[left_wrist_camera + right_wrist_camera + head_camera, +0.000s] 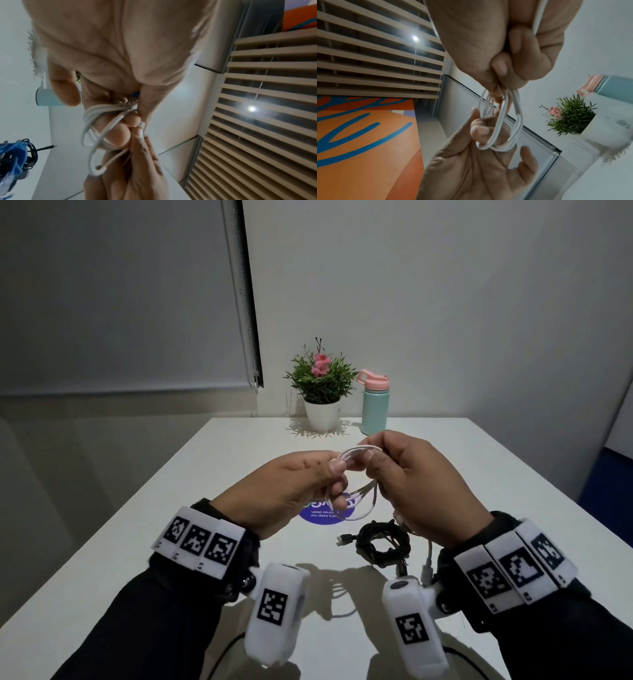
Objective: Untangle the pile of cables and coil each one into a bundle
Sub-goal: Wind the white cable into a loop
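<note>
Head view: white cable (356, 455) between both grips

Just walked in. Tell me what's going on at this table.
A person is coiling a white cable above the table. The left hand has the loops around its fingers, and the right hand pinches the strands together at the other side. A black cable lies already bundled on the table under the right hand. A potted plant and a water bottle stand at the far edge.
</note>
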`<state>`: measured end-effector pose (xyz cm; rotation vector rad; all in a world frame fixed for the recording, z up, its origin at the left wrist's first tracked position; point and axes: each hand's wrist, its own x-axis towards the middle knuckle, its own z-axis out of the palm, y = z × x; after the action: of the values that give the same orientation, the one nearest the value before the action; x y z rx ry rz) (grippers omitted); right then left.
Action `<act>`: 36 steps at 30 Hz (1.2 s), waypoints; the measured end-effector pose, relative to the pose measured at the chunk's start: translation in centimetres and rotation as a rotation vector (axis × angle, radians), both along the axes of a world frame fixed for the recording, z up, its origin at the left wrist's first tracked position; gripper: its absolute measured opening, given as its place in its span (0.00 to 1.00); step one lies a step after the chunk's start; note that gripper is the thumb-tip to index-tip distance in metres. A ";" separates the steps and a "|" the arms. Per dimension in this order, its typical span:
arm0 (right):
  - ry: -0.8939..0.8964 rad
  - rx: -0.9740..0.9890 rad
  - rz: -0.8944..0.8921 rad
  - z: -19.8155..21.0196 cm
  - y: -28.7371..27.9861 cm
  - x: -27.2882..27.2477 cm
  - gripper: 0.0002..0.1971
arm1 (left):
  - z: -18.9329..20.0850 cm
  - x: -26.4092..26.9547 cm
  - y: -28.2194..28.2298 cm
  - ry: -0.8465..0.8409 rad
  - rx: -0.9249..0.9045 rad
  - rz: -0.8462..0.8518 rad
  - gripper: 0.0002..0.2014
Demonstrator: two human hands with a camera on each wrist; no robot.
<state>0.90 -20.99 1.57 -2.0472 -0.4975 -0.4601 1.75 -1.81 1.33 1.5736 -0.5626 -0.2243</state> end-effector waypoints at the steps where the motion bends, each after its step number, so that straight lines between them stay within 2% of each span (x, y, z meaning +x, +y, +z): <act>1: 0.006 -0.003 0.009 0.0 -0.1 0.0 0.09 | 0.1 -0.1 0.2 0.041 -0.011 -0.021 0.18; 7: 0.011 -0.008 0.036 0.0 -0.2 0.0 0.07 | 0.9 -0.7 0.2 0.176 0.008 -0.018 0.10; 12: -0.065 0.003 0.060 1.1 -0.9 -0.5 0.09 | 1.1 -1.1 -0.4 0.267 -0.177 -0.062 0.04; 15: -0.101 0.109 0.052 1.2 -1.0 -0.7 0.09 | 1.0 -1.1 -0.5 0.304 -0.237 -0.110 0.06; 18: -0.129 0.190 -0.005 1.2 -0.9 -0.5 0.08 | 0.8 -0.9 -0.5 0.196 -0.110 -0.024 0.12; 22: -0.138 0.111 -0.026 1.7 -1.7 -0.7 0.07 | 0.4 -1.0 -0.8 0.010 0.052 0.068 0.18; 25: -0.167 0.158 -0.004 2.0 -2.6 -0.4 0.03 | 0.5 -1.2 -0.8 -0.019 0.098 0.020 0.18; 27: -0.099 0.233 0.021 1.7 -2.6 0.1 0.03 | 0.7 -1.5 -0.9 -0.004 0.028 -0.080 0.15; 29: 0.069 0.246 0.110 0.9 -2.0 0.2 0.04 | 0.8 -1.8 -1.2 -0.039 -0.023 -0.114 0.15; 32: 0.287 0.224 0.285 0.1 -1.2 -0.1 0.06 | 0.6 -1.7 -1.7 -0.139 -0.016 -0.044 0.13; 36: 0.364 0.261 0.307 0.4 -1.6 0.0 0.11 | 0.3 -1.4 -2.1 -0.183 -0.009 0.055 0.13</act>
<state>0.90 -22.64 1.99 -1.7132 -0.4892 0.0337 0.35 -3.92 1.66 1.6080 -0.6603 -0.0358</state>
